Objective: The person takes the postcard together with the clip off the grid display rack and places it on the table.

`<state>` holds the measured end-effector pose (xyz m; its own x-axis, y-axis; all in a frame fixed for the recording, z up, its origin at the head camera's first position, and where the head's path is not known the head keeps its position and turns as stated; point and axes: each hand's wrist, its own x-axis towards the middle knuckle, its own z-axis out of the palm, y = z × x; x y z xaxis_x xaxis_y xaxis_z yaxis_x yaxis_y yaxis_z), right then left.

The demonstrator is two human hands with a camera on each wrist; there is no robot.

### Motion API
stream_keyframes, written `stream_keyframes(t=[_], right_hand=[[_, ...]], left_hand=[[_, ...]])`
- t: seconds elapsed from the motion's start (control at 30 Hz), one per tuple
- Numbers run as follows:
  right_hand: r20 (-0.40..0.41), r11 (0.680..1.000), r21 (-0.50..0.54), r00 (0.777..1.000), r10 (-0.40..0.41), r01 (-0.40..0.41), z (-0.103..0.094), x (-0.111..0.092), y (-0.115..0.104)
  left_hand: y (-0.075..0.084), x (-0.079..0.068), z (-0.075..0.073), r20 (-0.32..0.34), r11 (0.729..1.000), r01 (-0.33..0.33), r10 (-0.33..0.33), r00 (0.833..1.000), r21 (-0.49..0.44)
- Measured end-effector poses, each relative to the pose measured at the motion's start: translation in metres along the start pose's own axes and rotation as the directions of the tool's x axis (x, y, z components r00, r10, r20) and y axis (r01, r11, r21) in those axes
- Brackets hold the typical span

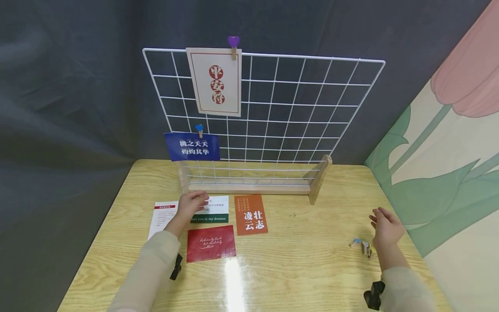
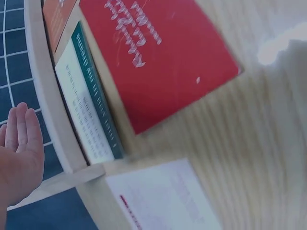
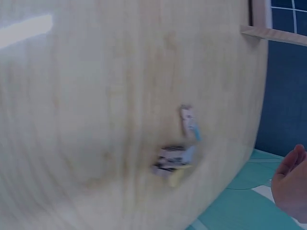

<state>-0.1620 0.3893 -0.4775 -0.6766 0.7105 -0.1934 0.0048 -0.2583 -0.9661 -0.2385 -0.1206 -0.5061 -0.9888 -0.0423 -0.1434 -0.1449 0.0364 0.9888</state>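
My left hand point(image 1: 189, 207) hovers over the white and green card point(image 1: 218, 211), fingers loosely bent, holding nothing; the left wrist view shows its fingers extended. Beside that card lie a white card with a red strip point(image 1: 161, 216), a red card point(image 1: 211, 243) and an orange card point(image 1: 251, 214). On the right, my right hand point(image 1: 389, 228), relaxed and holding nothing, is near a small pile of clothespins point(image 1: 366, 248). One clothespin with a blue end point(image 1: 355, 242) lies apart from the pile. In the right wrist view the clothespins point(image 3: 172, 160) are blurred.
A white wire grid point(image 1: 288, 104) stands in a wooden base point(image 1: 249, 186) at the table's back. Clipped to it are a white card point(image 1: 199, 82) under a purple heart clothespin point(image 1: 234, 42) and a blue card point(image 1: 177, 145) under a blue heart clothespin point(image 1: 199, 128).
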Motion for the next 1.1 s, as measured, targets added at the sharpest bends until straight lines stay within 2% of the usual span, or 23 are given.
stream_keyframes(t=[0.03,0.07,0.1,0.13,0.17,0.23,0.27,0.3,0.33,0.4,0.53,0.8,1.1], right_hand=[[0.002,1.0,0.012,1.0,0.007,-0.007,0.006,-0.006,-0.01],[0.002,0.999,0.04,1.0,0.012,-0.012,0.01,-0.01,-0.017],[0.008,0.998,0.062,1.0,0.023,-0.023,0.013,-0.012,-0.023],[0.013,0.996,0.081,1.0,0.024,-0.025,0.016,-0.013,-0.028],[0.015,0.996,0.089,1.0,0.018,-0.019,0.018,-0.013,-0.032],[0.014,0.994,0.11,1.0,0.013,-0.015,0.023,-0.011,-0.038],[0.013,0.993,0.116,1.0,0.01,-0.011,0.025,-0.01,-0.04],[0.019,0.992,0.123,1.0,0.005,-0.007,0.027,-0.009,-0.043],[0.021,0.992,0.124,1.0,0.0,-0.003,0.029,-0.007,-0.046],[0.016,0.992,0.129,1.0,-0.002,0.0,0.033,-0.006,-0.053],[0.031,0.991,0.132,0.999,-0.026,0.022,0.041,-0.004,-0.066],[0.059,0.983,0.167,0.995,-0.084,0.073,0.058,0.002,-0.09],[0.083,0.965,0.231,0.986,-0.147,0.125,0.076,0.003,-0.118]], left_hand=[[-0.006,0.006,-0.004,0.011,0.999,-0.024,0.024,1.0,-0.028],[-0.004,0.007,-0.006,0.009,0.999,-0.036,0.036,0.999,-0.033],[-0.011,0.014,-0.012,0.035,0.994,-0.072,0.075,0.997,-0.078],[-0.008,0.015,-0.013,0.036,0.993,-0.079,0.082,0.996,-0.085],[0.002,0.011,-0.013,0.026,0.994,-0.08,0.082,0.996,-0.071],[0.011,0.01,-0.015,0.019,0.994,-0.086,0.087,0.996,-0.063],[0.024,0.005,-0.014,0.007,0.996,-0.076,0.076,0.997,-0.043],[0.029,0.004,-0.016,0.011,0.996,-0.076,0.076,0.997,-0.038],[0.043,-0.003,-0.014,-0.009,0.999,-0.05,0.05,0.999,0.004],[0.051,-0.004,-0.016,0.009,0.999,-0.046,0.045,0.999,0.015],[0.063,-0.002,-0.021,0.036,0.999,-0.045,0.044,0.998,0.012],[0.081,0.001,-0.026,0.056,0.994,-0.094,0.091,0.994,0.054],[0.101,0.004,-0.025,0.058,0.988,-0.131,0.127,0.99,0.083]])
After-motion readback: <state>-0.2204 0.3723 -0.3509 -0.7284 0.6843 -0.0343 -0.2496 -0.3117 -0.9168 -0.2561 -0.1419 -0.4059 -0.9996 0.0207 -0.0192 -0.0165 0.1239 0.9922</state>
